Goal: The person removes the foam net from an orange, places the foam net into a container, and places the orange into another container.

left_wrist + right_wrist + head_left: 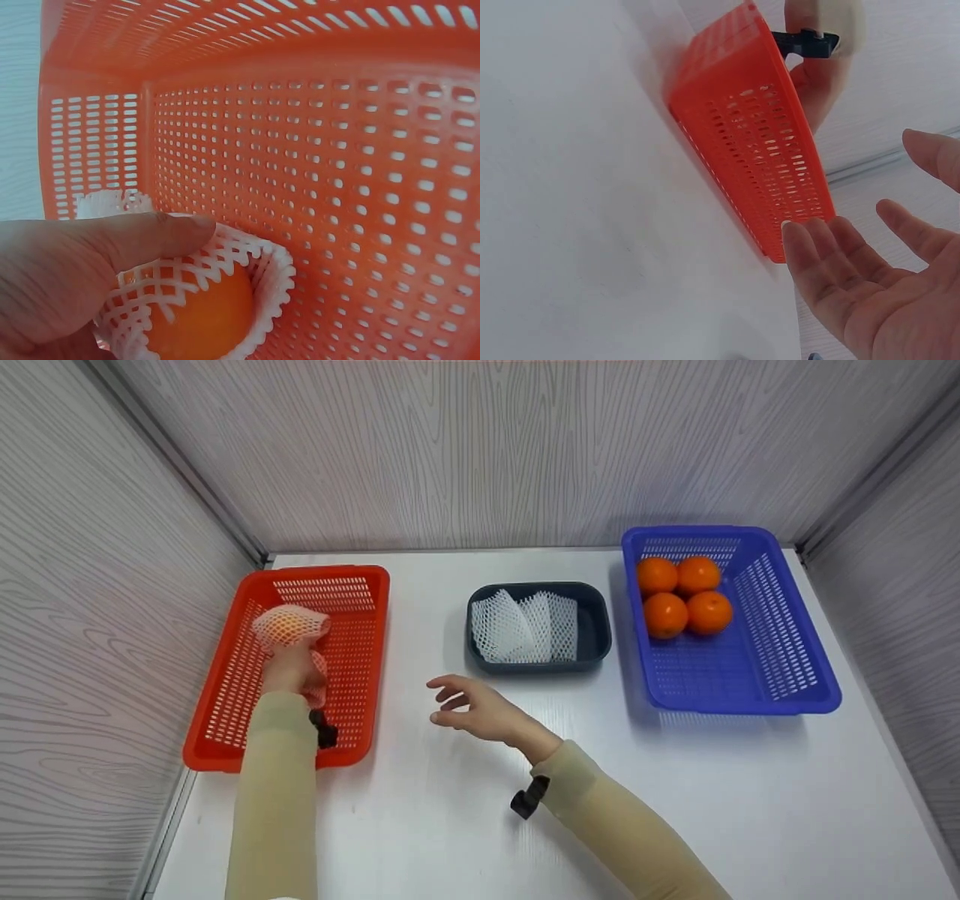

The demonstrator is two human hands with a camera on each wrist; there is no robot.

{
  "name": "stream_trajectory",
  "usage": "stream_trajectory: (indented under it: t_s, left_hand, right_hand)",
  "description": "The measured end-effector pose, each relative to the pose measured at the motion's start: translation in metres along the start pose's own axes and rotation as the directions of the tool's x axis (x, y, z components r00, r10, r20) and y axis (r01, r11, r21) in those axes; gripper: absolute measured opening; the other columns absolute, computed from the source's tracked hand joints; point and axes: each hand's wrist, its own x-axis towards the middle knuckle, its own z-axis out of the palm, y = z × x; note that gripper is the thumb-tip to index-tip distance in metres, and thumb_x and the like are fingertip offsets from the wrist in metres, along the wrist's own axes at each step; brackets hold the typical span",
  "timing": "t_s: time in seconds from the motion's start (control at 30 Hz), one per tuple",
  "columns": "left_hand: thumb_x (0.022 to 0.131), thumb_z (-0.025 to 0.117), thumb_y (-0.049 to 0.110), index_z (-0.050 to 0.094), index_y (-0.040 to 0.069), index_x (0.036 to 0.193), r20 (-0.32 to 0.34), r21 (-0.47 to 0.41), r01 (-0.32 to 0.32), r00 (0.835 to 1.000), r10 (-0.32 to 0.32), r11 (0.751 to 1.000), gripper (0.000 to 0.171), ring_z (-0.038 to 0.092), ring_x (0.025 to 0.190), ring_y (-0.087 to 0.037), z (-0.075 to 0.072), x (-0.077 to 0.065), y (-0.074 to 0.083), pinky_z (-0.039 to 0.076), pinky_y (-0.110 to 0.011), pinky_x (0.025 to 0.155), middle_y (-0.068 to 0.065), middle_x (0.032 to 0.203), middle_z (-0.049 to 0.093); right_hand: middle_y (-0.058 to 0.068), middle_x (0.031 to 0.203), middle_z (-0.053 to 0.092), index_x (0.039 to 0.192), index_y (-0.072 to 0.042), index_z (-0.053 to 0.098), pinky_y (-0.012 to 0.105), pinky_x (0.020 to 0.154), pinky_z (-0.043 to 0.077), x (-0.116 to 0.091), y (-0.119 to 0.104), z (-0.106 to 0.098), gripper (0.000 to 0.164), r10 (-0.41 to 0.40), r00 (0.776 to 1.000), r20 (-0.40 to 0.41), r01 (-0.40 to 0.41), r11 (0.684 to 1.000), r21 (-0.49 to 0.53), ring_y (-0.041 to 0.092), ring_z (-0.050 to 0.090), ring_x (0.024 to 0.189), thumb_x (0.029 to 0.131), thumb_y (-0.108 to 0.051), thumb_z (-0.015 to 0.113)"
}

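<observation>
Head view, left hand: The left hand [289,667] is reaching into the red basket [381,660] and is apparently gripping a netted orange [291,624] from its near side.
Head view, handling: The step is calling, by judgement, for a low release, the fruit resting fully on the basket floor before the grip is loosening.
Head view, clearance: A second netted piece [320,694] is lying just right of the left hand, partly hidden; lifting straight up is probably the safest way of not snagging its mesh.
Head view, right hand: The right hand [480,709] is hovering over the table [420,825], fingers relaxing apart, holding nothing, well apart from the netted orange.
Head view, supplies: Foam nets [517,634] are lying in the dark tray [540,667] just beyond the right hand; four bare oranges [679,604] are sitting in the blue basket [705,675].
Left wrist view, grip: The thumb [176,234] is pressing across the mesh; the other fingers are mostly hiding.
Left wrist view, net opening: Bare peel is showing there; holding mesh and fruit together is likely preventing slippage.
Left wrist view, netted orange: It is sitting beneath the thumb, touching it; floor contact is not showing clearly.
Right wrist view, red basket: Its outer wall is standing beyond the right hand's loosely extending fingers and is hiding the netted orange.
</observation>
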Motion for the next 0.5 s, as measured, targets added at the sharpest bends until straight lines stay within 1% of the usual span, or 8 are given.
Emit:
stream_trajectory:
  t_s: [0.1,0.2,0.23,0.3,0.33,0.4,0.43,0.5]
  left_hand:
    - [0.085,0.064,-0.013,0.018,0.027,0.158,0.007,-0.037,0.013,1.000,-0.013,0.999,0.095,0.046,0.108,-0.054,-0.001,0.001,-0.001,0.057,-0.050,0.063,-0.031,0.153,0.002]
    - [0.088,0.064,-0.008,0.017,0.024,0.158,0.005,-0.073,0.021,1.000,-0.021,0.997,0.091,0.059,0.098,-0.049,-0.002,-0.001,-0.002,0.057,-0.052,0.067,-0.031,0.149,0.015]
    - [0.089,0.063,-0.007,0.016,0.025,0.158,0.008,-0.093,0.032,0.999,-0.031,0.995,0.089,0.063,0.094,-0.047,-0.002,-0.002,-0.002,0.057,-0.052,0.068,-0.031,0.150,0.013]
    - [0.089,0.062,-0.005,0.021,0.022,0.157,0.012,-0.048,0.010,1.000,-0.010,0.999,0.084,0.063,0.091,-0.044,-0.004,-0.004,-0.003,0.057,-0.051,0.067,-0.030,0.153,0.009]
    - [0.089,0.062,-0.005,0.024,0.022,0.157,0.020,-0.012,-0.010,1.000,0.010,1.000,0.082,0.063,0.089,-0.044,-0.004,-0.005,-0.003,0.057,-0.050,0.066,-0.031,0.155,0.001]
    - [0.090,0.063,-0.003,0.025,0.021,0.157,0.035,0.022,-0.026,0.999,0.025,0.999,0.081,0.061,0.091,-0.043,-0.006,-0.007,-0.001,0.058,-0.048,0.067,-0.030,0.155,-0.003]
    - [0.089,0.063,-0.003,0.028,0.019,0.156,0.048,0.069,-0.052,0.998,0.049,0.996,0.078,0.060,0.092,-0.043,-0.007,-0.008,0.000,0.058,-0.048,0.066,-0.032,0.154,-0.004]
    - [0.089,0.065,0.003,0.031,0.013,0.154,0.062,0.174,-0.098,0.994,0.089,0.980,0.074,0.058,0.098,-0.042,-0.009,-0.012,0.005,0.057,-0.047,0.068,-0.034,0.152,0.012]
  right_hand:
    - [0.009,0.118,0.058,0.136,-0.012,0.055,0.035,0.080,0.054,-0.001,-0.001,-0.002,0.048,0.005,1.000,-0.004,-0.005,1.000,0.017,0.024,0.059,0.108,0.091,-0.019,0.070]
    - [0.010,0.118,0.057,0.137,-0.011,0.054,0.035,0.080,0.054,-0.003,-0.001,-0.004,0.049,0.005,1.000,-0.001,-0.005,0.999,0.035,0.024,0.059,0.108,0.091,-0.019,0.070]
    - [0.010,0.119,0.057,0.137,-0.011,0.054,0.035,0.080,0.054,-0.003,-0.001,-0.005,0.049,0.007,1.000,-0.002,-0.007,0.999,0.040,0.024,0.059,0.108,0.091,-0.018,0.070]
    - [0.010,0.119,0.057,0.138,-0.011,0.054,0.035,0.080,0.054,-0.005,0.001,-0.007,0.050,0.011,1.000,-0.004,-0.011,0.998,0.055,0.023,0.060,0.108,0.091,-0.018,0.070]
    - [0.010,0.119,0.057,0.138,-0.011,0.053,0.036,0.081,0.054,-0.006,0.001,-0.009,0.050,0.014,1.000,-0.005,-0.013,0.998,0.064,0.023,0.060,0.108,0.091,-0.017,0.070]
    - [0.011,0.119,0.057,0.138,-0.010,0.053,0.037,0.081,0.054,-0.008,0.003,-0.011,0.050,0.014,1.000,-0.011,-0.013,0.997,0.082,0.024,0.060,0.108,0.091,-0.017,0.070]
    - [0.011,0.120,0.057,0.138,-0.010,0.053,0.037,0.082,0.054,-0.009,0.004,-0.013,0.051,0.016,1.000,-0.013,-0.014,0.996,0.092,0.024,0.060,0.108,0.091,-0.017,0.070]
    - [0.012,0.121,0.056,0.139,-0.010,0.052,0.038,0.082,0.054,-0.010,0.004,-0.016,0.051,0.011,1.000,-0.017,-0.009,0.993,0.114,0.025,0.059,0.109,0.091,-0.017,0.070]
